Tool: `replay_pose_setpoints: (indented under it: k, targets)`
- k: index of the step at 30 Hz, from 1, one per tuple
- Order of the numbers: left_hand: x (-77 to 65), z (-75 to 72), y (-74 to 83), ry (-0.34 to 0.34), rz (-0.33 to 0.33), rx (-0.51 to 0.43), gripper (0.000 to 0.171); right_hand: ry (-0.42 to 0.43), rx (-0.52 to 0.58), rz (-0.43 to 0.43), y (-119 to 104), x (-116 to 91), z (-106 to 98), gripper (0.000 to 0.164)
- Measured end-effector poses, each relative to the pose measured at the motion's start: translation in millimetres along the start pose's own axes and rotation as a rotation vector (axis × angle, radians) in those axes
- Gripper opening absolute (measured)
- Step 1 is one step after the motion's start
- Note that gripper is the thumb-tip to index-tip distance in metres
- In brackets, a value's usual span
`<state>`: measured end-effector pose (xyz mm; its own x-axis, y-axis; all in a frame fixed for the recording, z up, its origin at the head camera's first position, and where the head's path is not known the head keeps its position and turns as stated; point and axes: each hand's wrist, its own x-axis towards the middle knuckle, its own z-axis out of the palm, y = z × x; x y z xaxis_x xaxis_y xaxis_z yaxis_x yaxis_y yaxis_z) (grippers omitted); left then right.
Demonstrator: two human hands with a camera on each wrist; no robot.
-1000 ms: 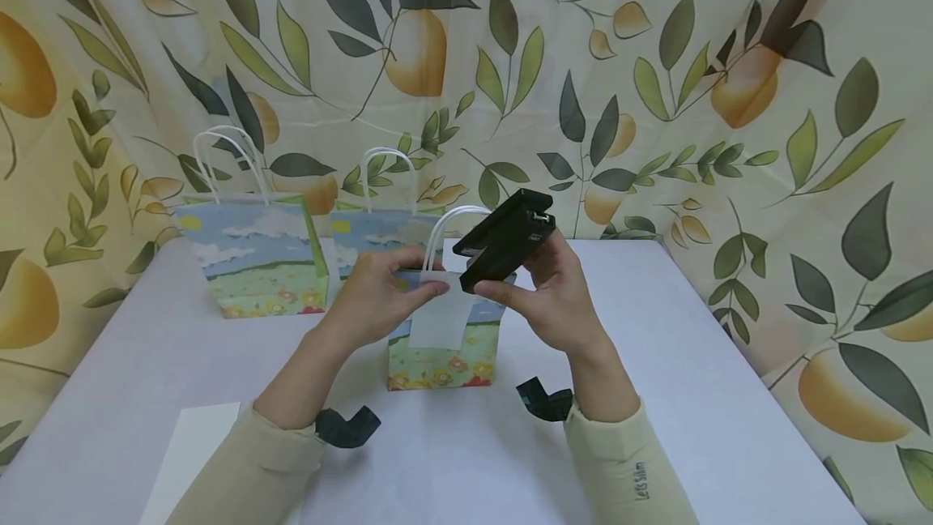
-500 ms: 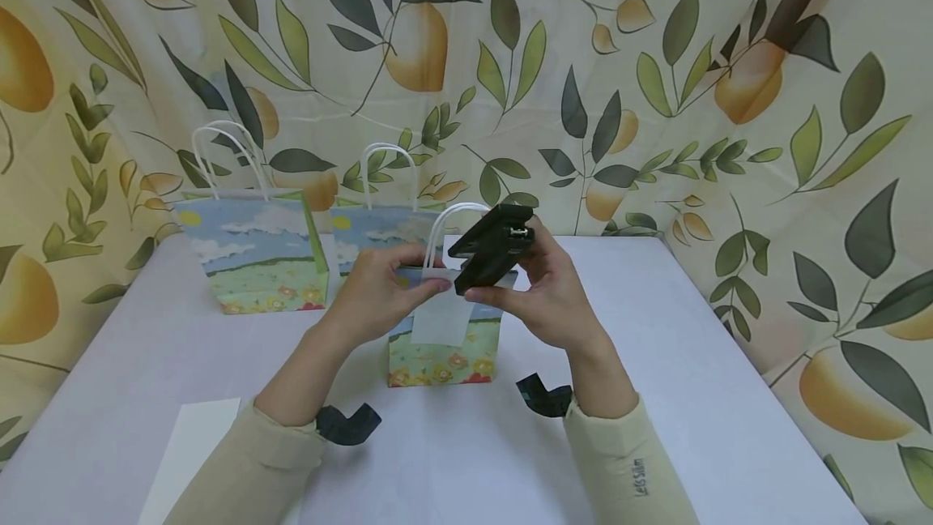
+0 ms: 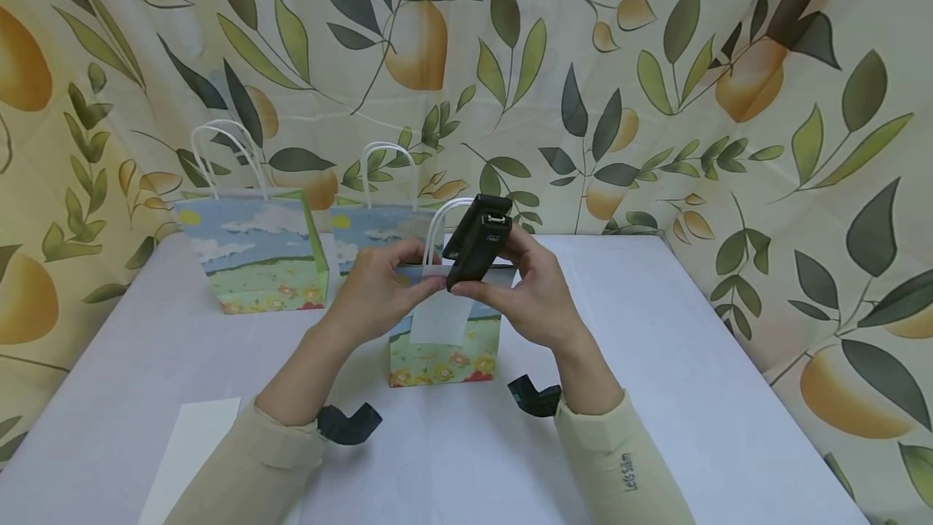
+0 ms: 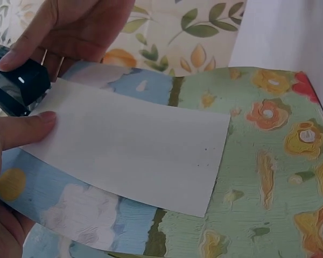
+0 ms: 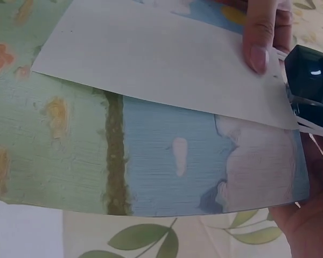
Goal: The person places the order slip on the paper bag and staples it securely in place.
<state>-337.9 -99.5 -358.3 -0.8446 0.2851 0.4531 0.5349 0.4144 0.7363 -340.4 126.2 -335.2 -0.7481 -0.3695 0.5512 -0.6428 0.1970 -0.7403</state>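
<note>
A small paper gift bag (image 3: 445, 363) with a painted meadow and sky stands at the table's middle, its white handles (image 3: 434, 237) upright. A blank white card (image 3: 440, 322) lies flat against its front, top end at the bag's rim. My left hand (image 3: 375, 290) pinches card and bag rim together, thumb on the card (image 4: 134, 145) in the left wrist view. My right hand (image 3: 543, 298) grips a black stapler (image 3: 477, 241), tilted over the rim. In the right wrist view the stapler's nose (image 5: 307, 80) meets the card's top edge; whether it bites both layers is hard to tell.
Two matching gift bags stand behind, one at the left (image 3: 255, 253) and one (image 3: 382, 229) partly hidden by my left hand. A white sheet (image 3: 197, 452) lies at the table's front left, partly under my sleeve. A fruit-patterned curtain (image 3: 532, 104) hangs behind the table.
My right hand has moved left with the stapler, bringing it to the card's top edge and closer to my left thumb. The left hand keeps its place on the card and bag.
</note>
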Motion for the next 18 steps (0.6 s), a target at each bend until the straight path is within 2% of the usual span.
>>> replay_pose_setpoints:
  k: [3,11,18]
  targets:
    - [-0.1,0.7,0.8,0.004,-0.01,0.004,0.016,-0.003,-0.011,0.012,-0.6,-0.9,-0.5,0.061]
    - [-0.6,1.4,2.9,0.01,-0.005,-0.002,0.015,0.01,-0.001,-0.02,-5.4,-1.5,-2.9,0.062]
    - [-0.9,1.7,1.3,0.01,-0.003,-0.001,0.018,-0.004,-0.008,0.001,-1.8,-1.7,2.4,0.065]
